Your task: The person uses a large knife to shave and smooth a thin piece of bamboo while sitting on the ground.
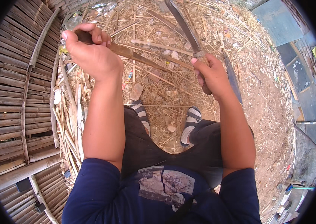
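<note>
My left hand [90, 52] is closed around one end of a long thin bamboo strip [143, 58], which runs from it rightward and downward across the ground. My right hand [212, 74] grips the handle of a long machete [183, 24], whose dark blade points up and to the left above the strip. The blade and the strip sit close together, but I cannot tell whether they touch. Both forearms come up from my dark blue shirt at the bottom.
A bamboo slat platform [12, 93] fills the left side. Loose split bamboo strips [70, 123] lie piled along its edge. Straw and shavings [165, 93] cover the dirt under my striped sandals [189, 125]. A second dark blade [233, 80] lies on the ground at right.
</note>
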The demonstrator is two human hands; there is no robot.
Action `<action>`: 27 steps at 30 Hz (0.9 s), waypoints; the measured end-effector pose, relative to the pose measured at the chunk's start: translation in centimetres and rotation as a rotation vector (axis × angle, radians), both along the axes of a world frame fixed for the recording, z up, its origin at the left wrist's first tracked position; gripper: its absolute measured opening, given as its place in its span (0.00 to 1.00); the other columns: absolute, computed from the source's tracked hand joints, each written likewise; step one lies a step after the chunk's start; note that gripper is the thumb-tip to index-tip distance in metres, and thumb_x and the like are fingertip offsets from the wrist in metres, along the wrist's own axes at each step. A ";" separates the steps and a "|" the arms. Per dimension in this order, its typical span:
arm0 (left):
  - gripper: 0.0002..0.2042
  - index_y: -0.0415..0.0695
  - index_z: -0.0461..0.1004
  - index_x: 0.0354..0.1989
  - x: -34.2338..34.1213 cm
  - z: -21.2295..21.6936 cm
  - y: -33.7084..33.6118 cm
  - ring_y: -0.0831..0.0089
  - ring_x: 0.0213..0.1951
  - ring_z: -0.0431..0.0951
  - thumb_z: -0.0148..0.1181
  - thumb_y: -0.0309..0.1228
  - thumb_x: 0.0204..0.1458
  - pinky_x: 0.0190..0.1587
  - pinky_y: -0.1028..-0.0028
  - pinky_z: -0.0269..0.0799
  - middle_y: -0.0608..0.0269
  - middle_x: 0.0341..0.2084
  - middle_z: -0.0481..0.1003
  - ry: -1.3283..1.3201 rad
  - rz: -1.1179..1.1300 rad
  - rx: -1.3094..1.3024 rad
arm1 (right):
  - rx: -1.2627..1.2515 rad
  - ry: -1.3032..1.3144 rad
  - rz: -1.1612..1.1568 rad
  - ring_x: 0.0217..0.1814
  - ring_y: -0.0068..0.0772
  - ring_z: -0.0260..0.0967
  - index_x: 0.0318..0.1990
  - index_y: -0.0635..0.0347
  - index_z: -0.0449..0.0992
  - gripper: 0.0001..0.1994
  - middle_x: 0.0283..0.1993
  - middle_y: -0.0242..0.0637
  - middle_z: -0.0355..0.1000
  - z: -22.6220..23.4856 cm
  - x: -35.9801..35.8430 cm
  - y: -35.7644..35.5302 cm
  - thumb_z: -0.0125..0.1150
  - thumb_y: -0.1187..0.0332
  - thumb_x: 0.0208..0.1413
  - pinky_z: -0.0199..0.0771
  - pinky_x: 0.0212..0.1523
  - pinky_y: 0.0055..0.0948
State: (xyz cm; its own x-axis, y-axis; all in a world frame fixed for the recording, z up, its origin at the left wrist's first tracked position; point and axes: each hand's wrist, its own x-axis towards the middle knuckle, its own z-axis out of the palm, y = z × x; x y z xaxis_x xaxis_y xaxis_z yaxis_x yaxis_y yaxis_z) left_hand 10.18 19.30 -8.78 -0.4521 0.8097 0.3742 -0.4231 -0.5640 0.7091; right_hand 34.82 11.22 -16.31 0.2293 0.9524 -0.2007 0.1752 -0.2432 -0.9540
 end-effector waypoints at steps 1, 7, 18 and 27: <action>0.23 0.46 0.68 0.28 -0.1 0.0 0.2 0.76 0.21 0.56 0.35 0.49 0.68 0.27 0.72 0.55 0.70 0.17 0.59 0.001 0.010 0.014 | 0.007 0.036 -0.033 0.19 0.18 0.62 0.48 0.66 0.74 0.20 0.22 0.28 0.67 -0.1 -1.2 -0.4 0.66 0.57 0.58 0.58 0.18 0.24; 0.22 0.45 0.68 0.29 -0.8 -0.1 1.0 0.76 0.21 0.58 0.37 0.49 0.67 0.28 0.74 0.55 0.69 0.17 0.60 0.031 -0.131 0.057 | -0.164 0.052 -0.098 0.20 0.23 0.65 0.52 0.68 0.73 0.22 0.24 0.33 0.70 -7.7 -2.5 -2.0 0.64 0.59 0.59 0.63 0.20 0.28; 0.20 0.48 0.59 0.27 -1.0 0.0 3.0 0.75 0.20 0.52 0.33 0.48 0.65 0.26 0.73 0.52 0.69 0.18 0.57 0.026 0.147 -0.064 | -0.016 -0.316 -0.089 0.38 0.60 0.77 0.49 0.69 0.74 0.22 0.36 0.57 0.78 -14.9 -5.1 2.4 0.66 0.60 0.54 0.75 0.41 0.47; 0.20 0.49 0.58 0.25 0.1 -0.7 4.7 0.74 0.18 0.50 0.30 0.47 0.64 0.25 0.72 0.51 0.70 0.16 0.54 0.011 0.242 -0.205 | -0.389 -0.542 0.141 0.50 0.62 0.75 0.52 0.70 0.72 0.23 0.44 0.62 0.77 -26.4 -5.9 -0.1 0.64 0.63 0.52 0.74 0.52 0.50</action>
